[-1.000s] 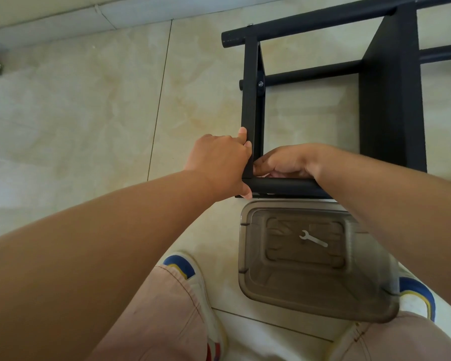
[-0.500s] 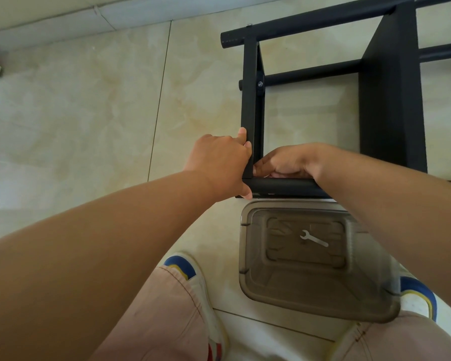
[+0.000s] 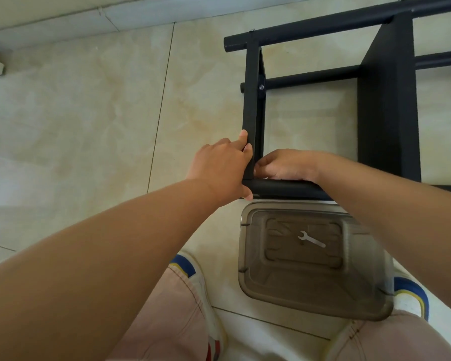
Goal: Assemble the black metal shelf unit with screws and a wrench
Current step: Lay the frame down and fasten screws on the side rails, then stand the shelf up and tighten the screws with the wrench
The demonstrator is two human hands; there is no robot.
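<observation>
Black metal shelf unit (image 3: 254,113) is lying on the floor; two hands, left hand (image 3: 220,169) and right hand (image 3: 284,165), are gripping its corner. One wrench (image 3: 311,239) is lying in one container (image 3: 315,290) below them.

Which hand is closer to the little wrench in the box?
The right hand. It is at the frame corner just above the wrench; the left hand grips the upright bar farther left.
</observation>
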